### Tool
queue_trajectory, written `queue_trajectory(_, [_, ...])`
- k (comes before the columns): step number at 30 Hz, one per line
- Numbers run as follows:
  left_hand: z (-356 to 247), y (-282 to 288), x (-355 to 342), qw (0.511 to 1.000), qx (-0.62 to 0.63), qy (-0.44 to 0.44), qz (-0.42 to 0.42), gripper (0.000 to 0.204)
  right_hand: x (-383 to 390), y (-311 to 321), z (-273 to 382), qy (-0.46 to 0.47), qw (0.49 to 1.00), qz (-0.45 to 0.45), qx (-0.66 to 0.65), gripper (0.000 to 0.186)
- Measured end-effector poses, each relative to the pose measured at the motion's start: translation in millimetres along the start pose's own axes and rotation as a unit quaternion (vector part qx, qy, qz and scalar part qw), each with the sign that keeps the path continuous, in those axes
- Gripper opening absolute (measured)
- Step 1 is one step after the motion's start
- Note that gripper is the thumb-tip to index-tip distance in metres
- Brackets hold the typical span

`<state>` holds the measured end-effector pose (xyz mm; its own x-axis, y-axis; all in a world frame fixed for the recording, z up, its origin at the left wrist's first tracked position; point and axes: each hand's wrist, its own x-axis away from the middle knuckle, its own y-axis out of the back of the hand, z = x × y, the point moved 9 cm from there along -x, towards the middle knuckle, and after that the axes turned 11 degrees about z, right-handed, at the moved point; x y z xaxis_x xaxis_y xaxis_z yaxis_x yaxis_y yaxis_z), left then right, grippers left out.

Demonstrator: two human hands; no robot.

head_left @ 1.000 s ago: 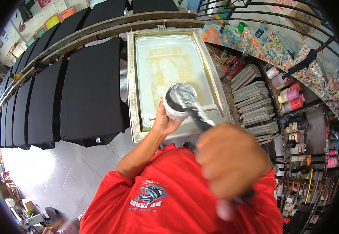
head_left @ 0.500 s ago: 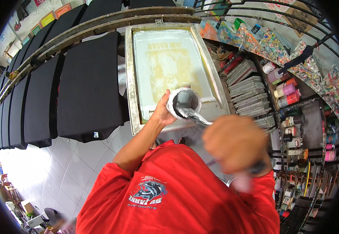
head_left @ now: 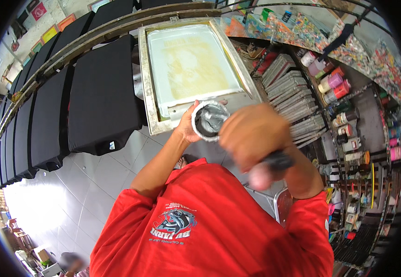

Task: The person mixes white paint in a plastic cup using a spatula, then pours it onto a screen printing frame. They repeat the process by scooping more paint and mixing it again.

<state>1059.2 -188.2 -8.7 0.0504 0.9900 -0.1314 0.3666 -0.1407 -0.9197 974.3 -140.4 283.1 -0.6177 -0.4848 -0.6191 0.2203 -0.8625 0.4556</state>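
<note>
My left hand (head_left: 186, 128) is wrapped round the side of a white tub (head_left: 195, 123) that tilts toward me. Thick silver-grey ink (head_left: 206, 119) coats its inside. My right hand (head_left: 255, 134), partly smeared by motion, is closed round a spatula whose pale handle end (head_left: 260, 178) sticks out below the fist. The spatula's other end goes toward the tub's mouth, and its blade is hard to tell from the ink. Just beyond the tub lies a framed printing screen (head_left: 143, 78), its mesh (head_left: 196, 69) pale with a yellowish design.
Black cloth-covered boards (head_left: 102, 92) line up on the left along a curved rail (head_left: 85, 39). To the right are stacked screen frames (head_left: 288, 92) and a rack of ink pots (head_left: 336, 92). A stool edge (head_left: 282, 205) stands beside my right arm, above a tiled floor (head_left: 89, 184).
My right hand has moved left and up to the tub, taking the spatula deeper into it. The tub now sits slightly lower and further left in view.
</note>
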Motion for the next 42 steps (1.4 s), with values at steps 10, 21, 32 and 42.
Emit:
queue_trajectory(10, [180.4,-10.2,13.5,0.983,0.106,0.152,0.014,0.082,92.6,-65.0,99.8,0.000,0.998,-0.056,-0.010,0.027])
queue_trajectory(21, [264.7,-66.9,51.5,0.992,0.018,0.105,0.065,0.090,140.9,-117.8,165.3,-0.170,0.975,-0.133,0.054,0.050])
queue_trajectory(32, [261.7,-44.3,87.0,0.984,0.098,0.004,0.146,0.096,199.6,-104.7,160.8,-0.035,0.858,-0.506,-0.079,0.043])
queue_trajectory(42, [177.7,-27.6,90.0,0.998,0.018,-0.056,0.007,0.089,158.3,-81.4,128.5,-0.001,0.946,-0.321,-0.052,0.042])
